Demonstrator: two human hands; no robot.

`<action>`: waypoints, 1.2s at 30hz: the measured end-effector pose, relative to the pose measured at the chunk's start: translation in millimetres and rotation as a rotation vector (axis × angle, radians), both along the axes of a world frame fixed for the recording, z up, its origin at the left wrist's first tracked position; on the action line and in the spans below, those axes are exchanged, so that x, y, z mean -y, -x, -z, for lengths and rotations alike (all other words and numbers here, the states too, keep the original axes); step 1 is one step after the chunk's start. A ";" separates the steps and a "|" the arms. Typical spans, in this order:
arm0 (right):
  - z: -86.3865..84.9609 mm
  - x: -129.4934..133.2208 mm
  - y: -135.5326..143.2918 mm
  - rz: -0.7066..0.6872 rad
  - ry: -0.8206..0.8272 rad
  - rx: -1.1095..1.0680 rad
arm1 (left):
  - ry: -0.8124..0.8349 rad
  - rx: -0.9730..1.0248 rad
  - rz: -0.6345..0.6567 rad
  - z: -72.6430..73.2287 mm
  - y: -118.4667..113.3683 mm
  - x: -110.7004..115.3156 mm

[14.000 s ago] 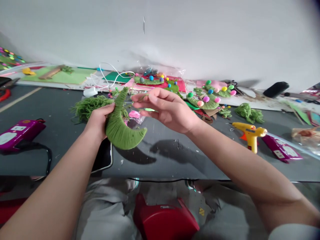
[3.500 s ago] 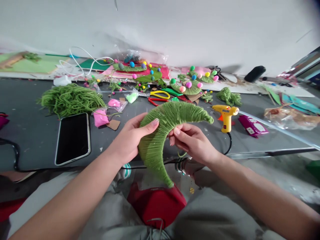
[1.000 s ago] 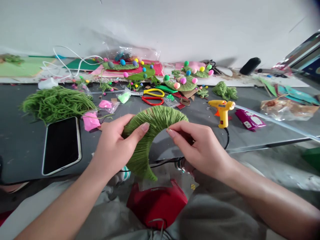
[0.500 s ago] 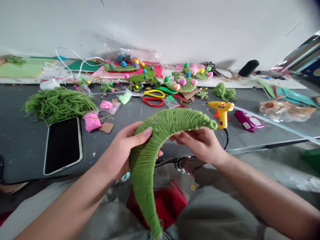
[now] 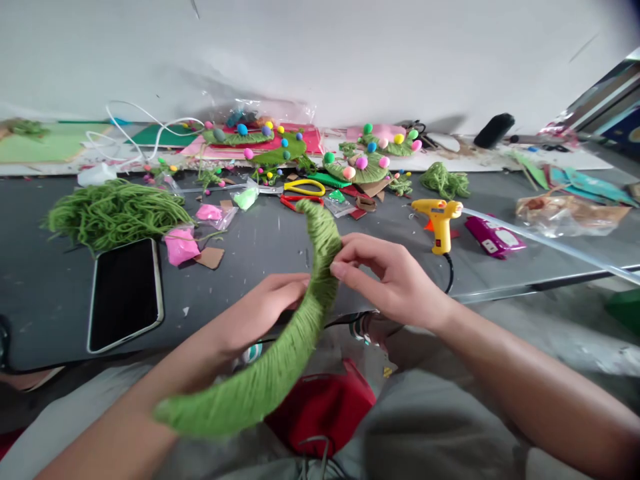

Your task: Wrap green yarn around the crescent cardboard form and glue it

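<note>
Here, green crescent [image 5: 295, 340] between hands [image 5: 387, 277]

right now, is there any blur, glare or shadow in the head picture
Head view: green yarn crescent blurred toward its lower end; head view: glints on the rear plastic bag, faint shadow on the wall; head view: picture's top right corner darkened.

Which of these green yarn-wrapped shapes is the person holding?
The plain crescent, pinched by the right hand, with the left hand partly behind it. The pompom-dotted shapes lie farther back, untouched.
</note>
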State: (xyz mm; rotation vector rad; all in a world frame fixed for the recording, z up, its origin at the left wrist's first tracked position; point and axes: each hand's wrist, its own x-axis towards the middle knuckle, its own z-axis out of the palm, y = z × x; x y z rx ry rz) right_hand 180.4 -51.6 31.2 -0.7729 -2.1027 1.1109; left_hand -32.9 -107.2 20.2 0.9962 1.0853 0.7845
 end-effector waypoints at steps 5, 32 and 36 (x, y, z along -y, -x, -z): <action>-1.2 0.8 -3.4 -0.016 -0.008 0.189 | -0.027 0.040 0.051 6.1 6.3 -1.7; 7.7 -4.2 -9.8 0.041 0.394 0.067 | -0.250 -0.379 -0.078 19.5 -1.6 5.3; 5.8 -8.6 -13.7 -0.065 0.482 0.013 | -0.188 -0.255 -0.075 12.2 -1.2 7.0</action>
